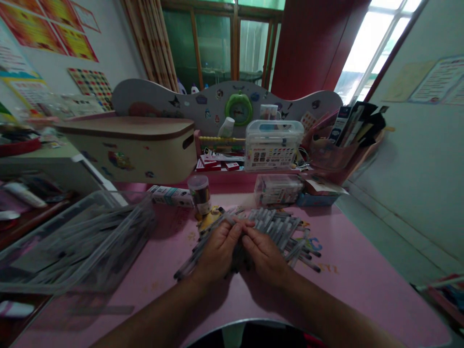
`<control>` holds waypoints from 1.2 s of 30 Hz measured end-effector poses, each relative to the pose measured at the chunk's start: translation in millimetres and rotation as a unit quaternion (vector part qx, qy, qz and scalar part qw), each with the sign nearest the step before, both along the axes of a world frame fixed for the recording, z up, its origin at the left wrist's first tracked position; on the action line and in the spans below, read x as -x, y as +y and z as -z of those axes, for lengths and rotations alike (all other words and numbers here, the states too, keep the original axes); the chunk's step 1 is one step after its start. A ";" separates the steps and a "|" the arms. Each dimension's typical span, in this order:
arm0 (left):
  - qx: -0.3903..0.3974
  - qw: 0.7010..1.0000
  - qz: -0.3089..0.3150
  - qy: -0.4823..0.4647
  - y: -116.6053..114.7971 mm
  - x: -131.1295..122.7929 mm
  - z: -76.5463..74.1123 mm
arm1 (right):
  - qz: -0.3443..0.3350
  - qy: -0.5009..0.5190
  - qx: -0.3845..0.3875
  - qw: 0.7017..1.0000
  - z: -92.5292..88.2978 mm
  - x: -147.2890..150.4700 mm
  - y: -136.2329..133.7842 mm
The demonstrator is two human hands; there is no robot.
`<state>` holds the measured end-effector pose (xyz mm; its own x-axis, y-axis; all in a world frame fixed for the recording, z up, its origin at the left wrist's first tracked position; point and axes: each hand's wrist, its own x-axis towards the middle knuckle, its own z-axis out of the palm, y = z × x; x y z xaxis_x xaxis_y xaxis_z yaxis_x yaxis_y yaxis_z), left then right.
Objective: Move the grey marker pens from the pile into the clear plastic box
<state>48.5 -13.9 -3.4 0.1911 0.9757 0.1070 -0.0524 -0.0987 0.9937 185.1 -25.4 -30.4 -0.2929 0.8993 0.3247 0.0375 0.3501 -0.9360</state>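
A heap of translucent grey pens with dark tips lies in the middle of the pink table. My left hand curls around pens at the heap's left side, thumb pointing inward. Against it, my right hand is closed on pens too, and the fingertips of both hands meet. Dark pen ends show below, between the palms; how many pens each hand holds is hidden. To the left stands a clear plastic bin with many similar pens inside, blurred.
Behind the heap are a clear round tub, a long printed box and a clear container. A lidded cream storage box and a clear handled case stand farther back. A ruler-like strip lies front left.
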 end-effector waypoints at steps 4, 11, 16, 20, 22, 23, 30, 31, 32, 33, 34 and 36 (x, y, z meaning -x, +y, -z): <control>0.014 0.999 -0.030 -0.031 -5.2 -3.8 4.8 | -0.006 0.026 0.021 0.999 0.3 4.6 -1.6; 0.007 0.999 -0.044 -0.012 -5.3 -0.4 9.6 | -0.036 0.060 0.051 0.996 -2.0 7.1 -0.5; 0.011 0.999 -0.034 -0.011 -3.8 0.8 8.1 | -0.054 0.101 0.105 0.988 5.7 7.2 3.2; 0.006 0.998 -0.048 -0.026 -2.1 1.2 8.2 | -0.082 0.170 0.205 0.960 17.0 7.3 5.2; 0.005 0.998 -0.049 -0.035 -1.5 1.6 11.0 | -0.084 0.171 0.220 0.957 21.5 7.1 5.5; 0.011 0.998 -0.047 -0.042 -1.3 1.7 12.7 | -0.085 0.169 0.217 0.958 23.0 7.2 5.4; 0.032 0.995 -0.038 -0.082 -2.5 -0.3 15.0 | -0.106 0.202 0.189 0.955 17.6 12.1 1.1; 0.031 0.995 -0.038 -0.084 -3.1 -0.6 14.1 | -0.107 0.205 0.188 0.955 16.3 12.4 0.5; 0.029 0.995 -0.039 -0.085 -3.8 -0.8 13.2 | -0.108 0.204 0.185 0.955 15.6 12.4 0.1; 0.027 0.995 -0.038 -0.086 -4.4 -0.8 12.6 | -0.109 0.201 0.182 0.956 15.3 12.1 -0.1; 0.024 0.995 -0.039 -0.085 -4.9 -0.8 12.2 | -0.109 0.196 0.178 0.958 15.3 11.7 0.1; 0.020 0.996 -0.044 -0.076 -5.5 -0.6 12.0 | -0.105 0.183 0.170 0.963 15.9 10.9 1.0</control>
